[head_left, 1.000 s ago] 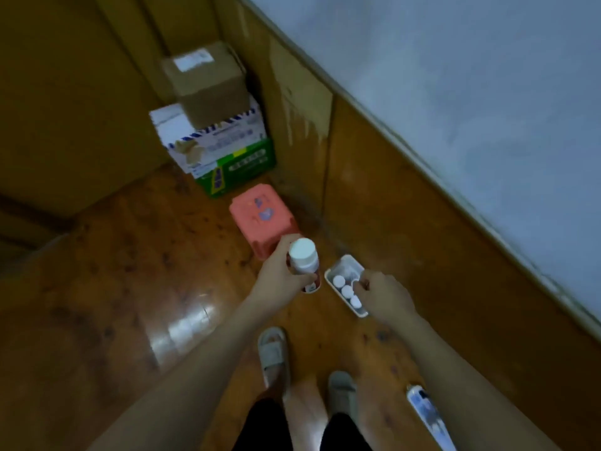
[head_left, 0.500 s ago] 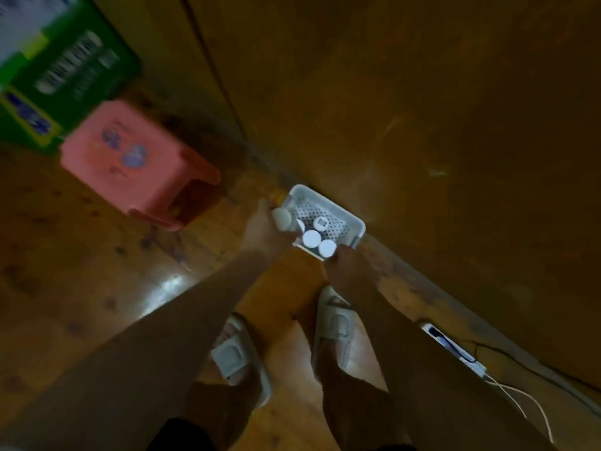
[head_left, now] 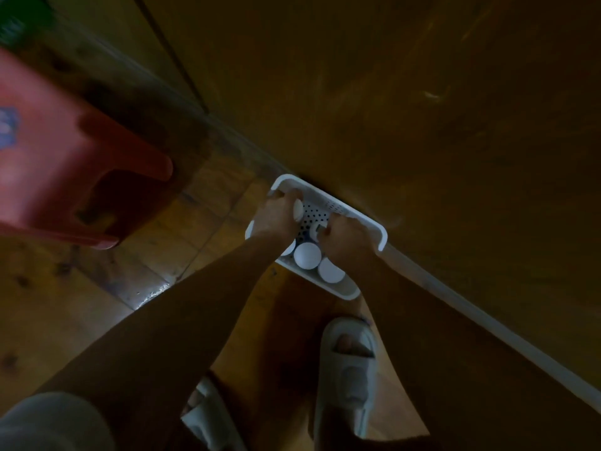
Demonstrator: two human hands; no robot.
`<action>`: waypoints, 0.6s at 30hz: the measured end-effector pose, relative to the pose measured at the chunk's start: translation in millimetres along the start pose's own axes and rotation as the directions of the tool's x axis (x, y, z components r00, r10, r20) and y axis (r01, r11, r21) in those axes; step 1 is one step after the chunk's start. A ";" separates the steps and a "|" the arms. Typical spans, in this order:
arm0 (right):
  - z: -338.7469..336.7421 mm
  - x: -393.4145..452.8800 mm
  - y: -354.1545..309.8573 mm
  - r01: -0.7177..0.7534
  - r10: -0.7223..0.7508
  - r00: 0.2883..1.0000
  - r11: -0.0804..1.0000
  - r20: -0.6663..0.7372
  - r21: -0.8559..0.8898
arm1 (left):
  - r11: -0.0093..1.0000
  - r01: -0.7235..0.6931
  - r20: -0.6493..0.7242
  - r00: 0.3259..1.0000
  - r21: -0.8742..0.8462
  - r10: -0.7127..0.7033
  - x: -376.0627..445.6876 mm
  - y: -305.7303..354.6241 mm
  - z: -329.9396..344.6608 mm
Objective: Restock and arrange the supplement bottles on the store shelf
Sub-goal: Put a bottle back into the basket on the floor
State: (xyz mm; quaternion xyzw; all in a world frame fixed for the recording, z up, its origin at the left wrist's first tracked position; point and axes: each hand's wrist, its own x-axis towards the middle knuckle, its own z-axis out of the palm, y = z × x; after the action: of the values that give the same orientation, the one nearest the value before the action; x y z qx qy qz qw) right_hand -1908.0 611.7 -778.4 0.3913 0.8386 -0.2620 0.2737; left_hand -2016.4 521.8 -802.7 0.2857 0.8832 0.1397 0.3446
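Note:
A white perforated basket [head_left: 354, 215] sits on the wooden floor against the wall. Several white-capped supplement bottles stand in its near end; two caps [head_left: 307, 255] [head_left: 331, 271] show clearly. My left hand [head_left: 276, 216] is inside the basket's left end, closed round a white-capped bottle [head_left: 298, 208]. My right hand [head_left: 346, 234] reaches into the middle, fingers curled on another small white cap [head_left: 317, 228]. Both bottle bodies are hidden by my hands.
A red plastic stool [head_left: 65, 177] stands on the floor to the left. The brown wood-panelled wall [head_left: 422, 109] rises right behind the basket, with a white strip [head_left: 455, 307] along its base. My feet in grey slippers [head_left: 349, 369] stand just below the basket.
The view has dropped closer to the basket. My left hand has brought its bottle down into the basket's left end, and my right hand has moved from the rim onto a bottle inside.

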 end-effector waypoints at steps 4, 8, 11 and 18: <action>-7.4 -7.5 0.7 0.000 0.002 1.000 0.996 0.019 -0.090 | 1.000 0.008 0.060 0.998 0.023 -0.009 -6.5 -6.0 -4.7; -41.9 -40.3 -7.4 0.037 -0.034 0.998 0.997 0.045 -0.068 | 1.000 -0.004 0.083 0.997 0.019 0.002 -46.4 9.3 -53.7; -93.9 -100.7 -44.4 0.081 -0.078 0.995 0.996 0.056 -0.045 | 0.996 0.018 0.078 0.997 0.091 -0.025 -108.2 23.8 -124.9; -268.7 -319.7 -188.7 0.266 -0.264 0.961 0.964 0.081 -0.017 | 0.989 0.147 -0.015 0.989 0.032 -0.146 -330.0 66.0 -352.1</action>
State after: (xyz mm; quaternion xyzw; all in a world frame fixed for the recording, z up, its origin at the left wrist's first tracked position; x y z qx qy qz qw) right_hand -1953.3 518.4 -332.0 0.2612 0.8756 -0.2998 0.2743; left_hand -2034.2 358.6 -344.2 0.2247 0.9062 0.1014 0.3437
